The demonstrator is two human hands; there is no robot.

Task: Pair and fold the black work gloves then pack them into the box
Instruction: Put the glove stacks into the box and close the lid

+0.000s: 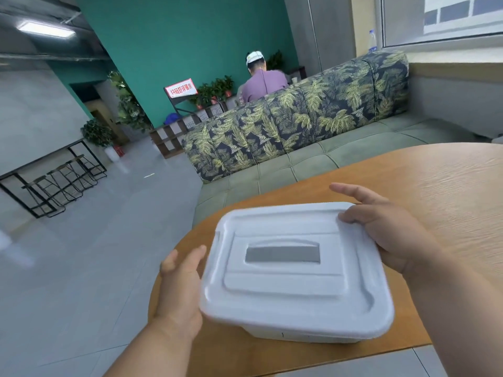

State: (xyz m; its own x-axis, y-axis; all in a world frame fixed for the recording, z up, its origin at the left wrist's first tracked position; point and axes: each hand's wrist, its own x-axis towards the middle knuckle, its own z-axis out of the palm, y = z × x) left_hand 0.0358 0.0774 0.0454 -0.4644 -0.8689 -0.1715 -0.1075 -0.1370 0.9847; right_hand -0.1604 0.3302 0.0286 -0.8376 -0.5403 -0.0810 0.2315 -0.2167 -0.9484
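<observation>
Two hands framed the job when I looked in. My right hand [392,232] lay on the far right corner of the lid, fingers loosely spread: the thumb rested on the lid's top, the forefinger reached out past its far edge, and the other fingers were tucked out of sight, so I could not tell how firmly it held. My left hand [181,284] stood just beside the lid's left edge, fingers straight and close together; whether the palm touched the plastic I could not say.

Between those fingers sat the white rectangular plastic box [304,334], shut under its white moulded lid with a grey recessed handle [296,270]. Under it lay the round wooden table [449,186], and the box stood close to the near rim.

I judged the lid had yet to come off. If I lifted the right corner alone, the box could tip or slide toward the near rim, with only the left hand to check it. A stuck lid could drag the whole box up.

No black gloves showed anywhere. The box's walls were mostly hidden beneath the lid, its inside entirely. The lid's edges were blurred.
</observation>
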